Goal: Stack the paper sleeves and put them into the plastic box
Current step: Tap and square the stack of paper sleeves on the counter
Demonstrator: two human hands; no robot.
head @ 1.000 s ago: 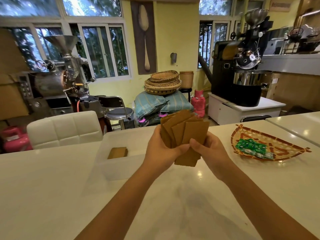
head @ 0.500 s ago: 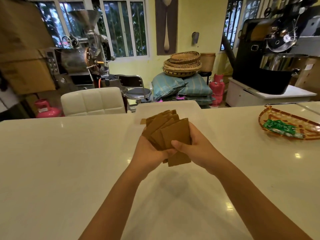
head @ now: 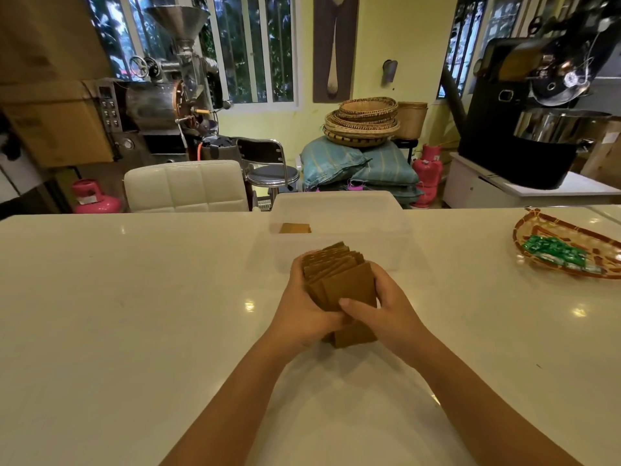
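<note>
Both hands hold a bunch of brown paper sleeves (head: 342,280) upright just above the white table. My left hand (head: 302,311) clasps the bunch from the left and my right hand (head: 383,311) from the right, thumbs across the front. The sleeves are fanned slightly, their top edges uneven. Right behind them stands the translucent plastic box (head: 339,210), open at the top. One brown sleeve (head: 295,228) lies flat inside it on the left.
A woven tray (head: 537,227) with green packets (head: 554,252) sits at the table's right. Beyond the far edge stand a white padded chair (head: 184,186), a metal stool, pink gas cylinders, sacks with baskets and two coffee roasters.
The hands with the sleeves have come down from chest height towards the table, and the fanned sleeves have been pressed closer together. The view has tilted down and shifted left.
</note>
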